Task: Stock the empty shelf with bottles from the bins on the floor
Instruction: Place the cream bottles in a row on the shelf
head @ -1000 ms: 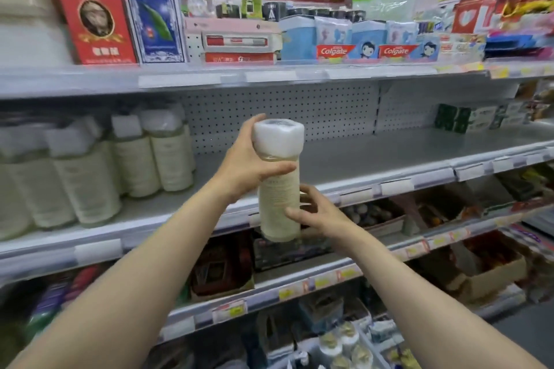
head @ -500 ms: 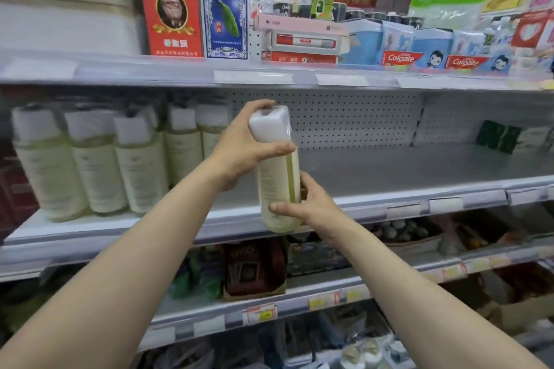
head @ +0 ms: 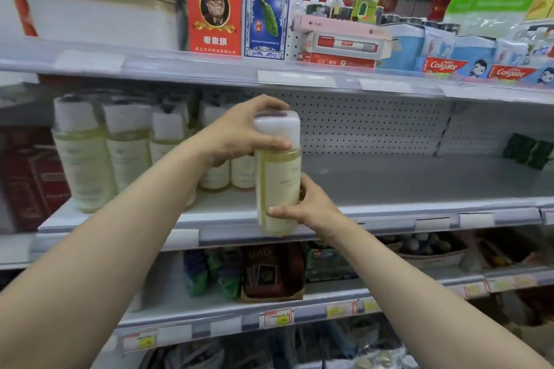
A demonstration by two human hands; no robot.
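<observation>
Left hand [head: 239,132] grips the white cap, right hand [head: 302,207] clasps the lower body of the pale-yellow bottle [head: 277,189], upright before the shelf [head: 389,183].

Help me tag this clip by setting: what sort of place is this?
Most likely a small shop's aisle: metal shelves with price tags on their edges, boxed Colgate toothpaste up top, and a row of identical bottles near the bottle that the left hand and right hand grip.

shelf [head: 404,180] open rightward, stocked bottles [head: 126,153] crowd left, upper shelf [head: 299,78] overhead
</observation>
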